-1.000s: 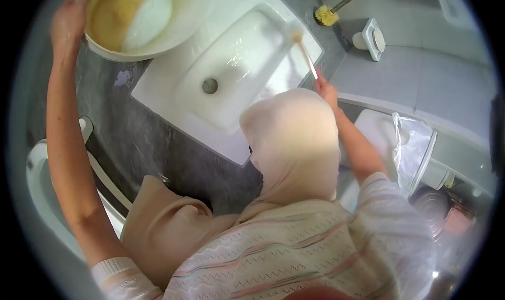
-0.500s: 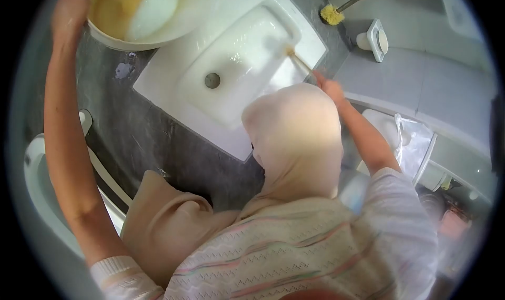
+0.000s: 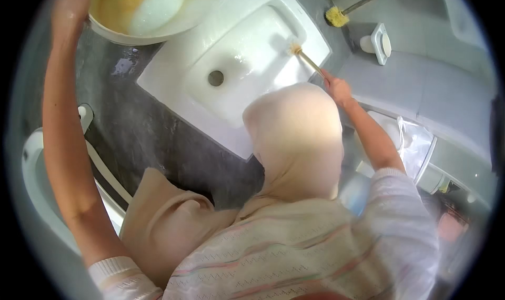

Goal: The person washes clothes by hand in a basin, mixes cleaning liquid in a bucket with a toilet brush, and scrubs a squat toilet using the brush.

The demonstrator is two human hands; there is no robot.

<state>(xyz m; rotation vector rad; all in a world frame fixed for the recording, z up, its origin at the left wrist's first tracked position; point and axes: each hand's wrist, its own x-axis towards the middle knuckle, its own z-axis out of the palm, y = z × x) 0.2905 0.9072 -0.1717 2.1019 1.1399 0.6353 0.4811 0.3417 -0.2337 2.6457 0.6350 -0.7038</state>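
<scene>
My right hand (image 3: 339, 88) is closed round the end of a light wooden-handled brush (image 3: 309, 60). The brush head is over the right side of a white squat toilet basin (image 3: 236, 63) with a round dark drain hole. At the upper left, my left hand (image 3: 71, 8) grips the rim of a large whitish basin (image 3: 129, 38). Inside that basin show a yellowish-brown patch and a white rounded area. The left fingers are partly cut off by the frame's top edge.
A yellow-headed brush (image 3: 336, 17) lies at the upper right, near a white round fitting (image 3: 381, 43). A bin with a clear plastic liner (image 3: 416, 147) stands at the right. A white curved rim (image 3: 34, 147) is at the left, on the grey floor (image 3: 142, 121).
The brush and my right hand have shifted slightly right and down. My left hand and the large basin have moved up, and part of the basin has left the view.
</scene>
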